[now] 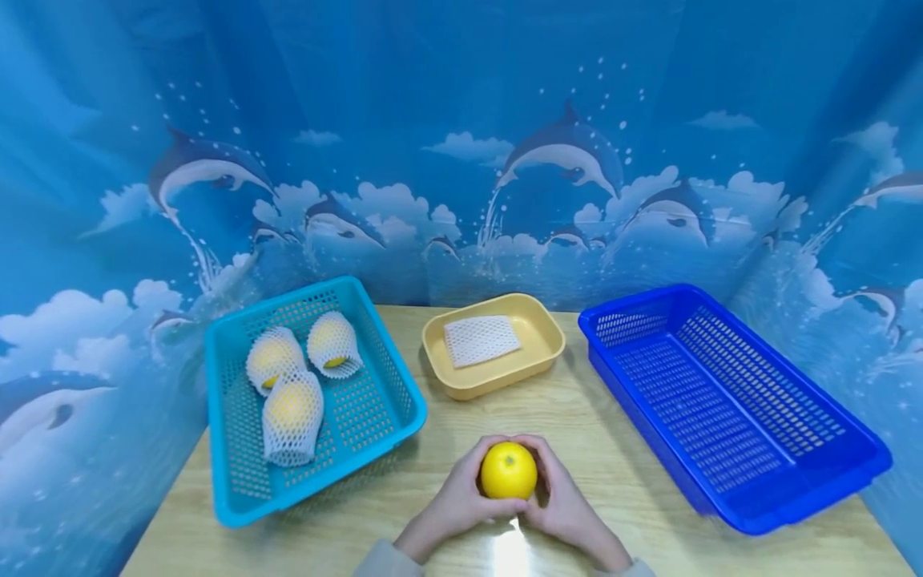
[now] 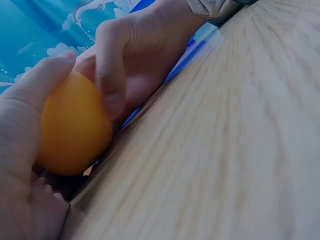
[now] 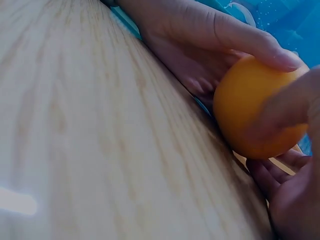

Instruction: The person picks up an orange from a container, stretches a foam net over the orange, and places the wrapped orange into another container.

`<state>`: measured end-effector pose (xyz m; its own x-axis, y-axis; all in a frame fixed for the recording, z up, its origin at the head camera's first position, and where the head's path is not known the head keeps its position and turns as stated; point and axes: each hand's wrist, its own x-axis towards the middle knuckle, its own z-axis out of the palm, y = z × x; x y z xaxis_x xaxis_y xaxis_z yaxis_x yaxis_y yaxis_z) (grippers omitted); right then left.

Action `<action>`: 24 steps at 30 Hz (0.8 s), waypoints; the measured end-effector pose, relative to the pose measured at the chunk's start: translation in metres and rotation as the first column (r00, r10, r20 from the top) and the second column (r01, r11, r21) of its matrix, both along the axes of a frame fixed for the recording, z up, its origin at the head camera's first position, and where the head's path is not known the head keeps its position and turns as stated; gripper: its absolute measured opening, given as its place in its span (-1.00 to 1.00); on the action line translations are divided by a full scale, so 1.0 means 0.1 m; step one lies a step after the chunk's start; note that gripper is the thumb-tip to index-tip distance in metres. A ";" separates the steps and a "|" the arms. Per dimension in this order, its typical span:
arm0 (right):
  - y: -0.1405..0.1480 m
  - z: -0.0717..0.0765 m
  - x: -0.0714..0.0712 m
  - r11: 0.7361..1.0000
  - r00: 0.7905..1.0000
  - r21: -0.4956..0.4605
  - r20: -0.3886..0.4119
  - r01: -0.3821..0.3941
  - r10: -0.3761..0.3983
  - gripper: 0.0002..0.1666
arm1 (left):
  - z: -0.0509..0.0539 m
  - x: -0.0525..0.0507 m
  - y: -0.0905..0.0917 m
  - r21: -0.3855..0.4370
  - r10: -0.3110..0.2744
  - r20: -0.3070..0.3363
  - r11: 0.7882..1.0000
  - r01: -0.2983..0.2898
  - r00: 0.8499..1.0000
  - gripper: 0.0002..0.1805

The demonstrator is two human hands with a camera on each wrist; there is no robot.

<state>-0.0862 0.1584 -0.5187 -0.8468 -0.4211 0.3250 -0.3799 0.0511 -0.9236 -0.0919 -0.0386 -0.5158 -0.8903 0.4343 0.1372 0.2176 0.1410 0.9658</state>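
A round orange (image 1: 509, 471) is held between both hands just above or on the table near its front; which of the two I cannot tell. My left hand (image 1: 465, 490) grips it from the left, its thumb across the near side. From the right, my right hand (image 1: 564, 503) curls round it. In the right wrist view, the right thumb lies blurred over the orange (image 3: 250, 110). The left wrist view shows bare, smooth peel on the orange (image 2: 75, 125). Beyond the hands, a flat white foam net sleeve (image 1: 481, 340) lies in a yellow tray (image 1: 497, 378).
On the left, a turquoise basket (image 1: 389, 353) contains three fruits in white foam nets (image 1: 292, 413). A deep blue basket (image 1: 699, 497) stands at the right, angled, with nothing seen inside. Behind the wooden table (image 1: 577, 417) hangs a dolphin-print curtain (image 1: 433, 96).
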 end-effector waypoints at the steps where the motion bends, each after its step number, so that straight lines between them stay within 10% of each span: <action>1: 0.00 0.01 0.00 1.000 1.000 -0.007 0.005 -0.005 0.005 0.05 | 0.00 -0.01 0.00 0.001 -0.002 -0.001 1.000 0.002 1.000 -0.18; 10: -0.02 0.00 -0.01 0.994 0.996 -0.056 -0.002 0.091 -0.092 -0.05 | -0.02 -0.02 0.00 0.009 -0.009 0.002 1.000 0.009 1.000 -0.19; 24: -0.02 0.08 -0.07 0.956 0.963 -0.141 -0.038 0.259 -0.266 -0.74 | -0.03 -0.01 0.00 0.023 -0.041 -0.007 0.999 0.041 0.999 -0.19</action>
